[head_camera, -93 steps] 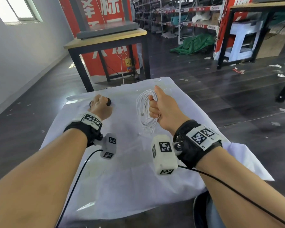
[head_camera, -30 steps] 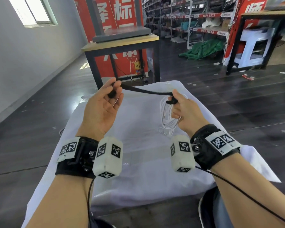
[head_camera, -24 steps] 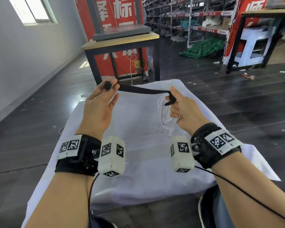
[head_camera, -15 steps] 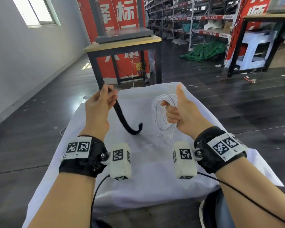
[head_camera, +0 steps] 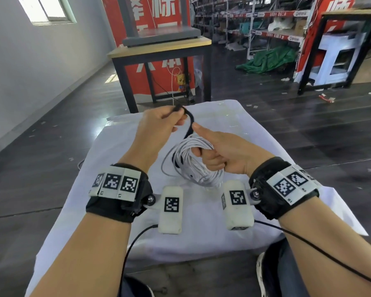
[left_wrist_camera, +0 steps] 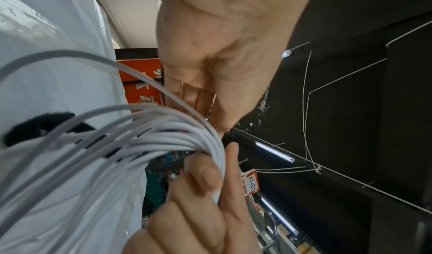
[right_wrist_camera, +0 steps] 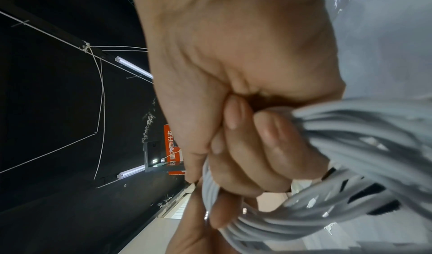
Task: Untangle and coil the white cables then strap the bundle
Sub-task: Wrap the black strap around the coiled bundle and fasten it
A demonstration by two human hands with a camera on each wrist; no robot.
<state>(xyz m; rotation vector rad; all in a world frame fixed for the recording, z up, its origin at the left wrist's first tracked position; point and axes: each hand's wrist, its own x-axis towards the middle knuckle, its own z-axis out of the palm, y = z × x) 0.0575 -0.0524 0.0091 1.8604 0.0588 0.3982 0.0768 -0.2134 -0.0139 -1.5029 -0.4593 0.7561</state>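
Head view: coiled white cables [head_camera: 191, 161] are clamped in right hand [head_camera: 225, 155] fingers; black strap [head_camera: 189, 125], pinched by left hand [head_camera: 158, 127], should be wrapped snugly.

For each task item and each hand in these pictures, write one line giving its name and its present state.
Cables: coiled in a bundle, lifted off the cloth, not yet strapped.
Strap: black, unfastened, one end pinched, the rest hanging toward the coil.
Left hand: pinches the strap's upper end.
Right hand: grips the coil, thumb stretched toward the strap.
Cloth: white, spread over the table.
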